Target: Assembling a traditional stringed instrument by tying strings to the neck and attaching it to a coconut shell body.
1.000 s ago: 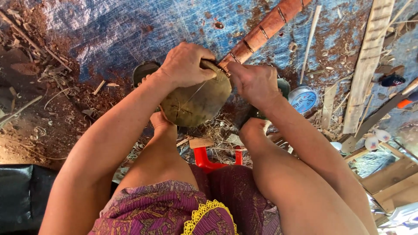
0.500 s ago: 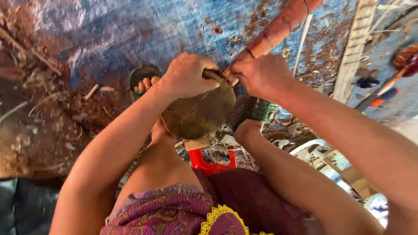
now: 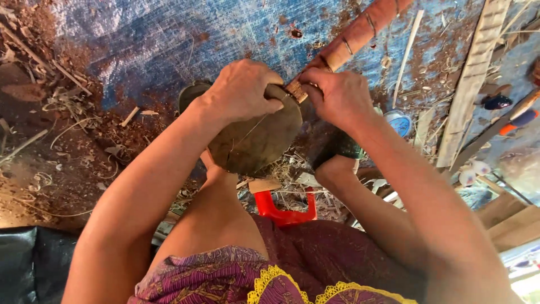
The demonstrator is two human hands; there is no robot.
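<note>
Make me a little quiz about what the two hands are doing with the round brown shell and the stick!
1. True or false: the left hand lies on top of the round brown coconut-like shell.
2. What does the right hand grip?
A. the red plastic frame
B. the near end of the long reddish-brown wooden stick with dark bands
C. the pale wooden plank
3. Fill in: the ground under the work is covered by a ____ woven tarp strewn with shavings.

Key
1. true
2. B
3. blue
</note>
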